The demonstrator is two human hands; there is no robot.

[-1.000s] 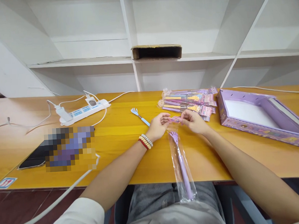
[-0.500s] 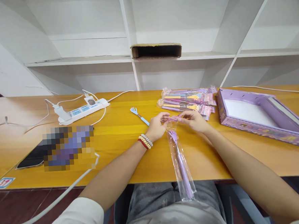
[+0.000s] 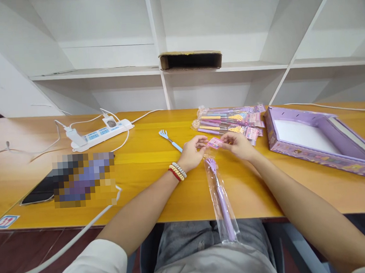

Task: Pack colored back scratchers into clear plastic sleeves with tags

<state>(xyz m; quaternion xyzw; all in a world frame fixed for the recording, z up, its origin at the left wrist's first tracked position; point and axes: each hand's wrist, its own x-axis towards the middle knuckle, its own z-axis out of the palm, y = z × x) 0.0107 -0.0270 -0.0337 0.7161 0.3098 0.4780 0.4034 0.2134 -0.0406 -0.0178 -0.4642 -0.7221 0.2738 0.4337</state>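
Observation:
A small pink card is pinched at its right edge by my right hand. My left hand is closed at the card's left side, by the top of a clear bag; its fingers curl, and exactly what they grip is hard to make out. Below the hands, a purple hand-shaped back scratcher lies in the clear bag, its handle end reaching past the table's front edge. Touching my left hand's far side is an unwrapped blue scratcher, its handle partly hidden.
Several bagged scratchers with pink cards lie behind my hands. A purple open box stands on the right. On the left are a white power strip, cables and a dark phone. A cardboard box sits on the shelf.
The pink card has tilted so that more of its face shows between my hands. Both hands have stayed nearly in place, and the bagged purple scratcher has hardly moved.

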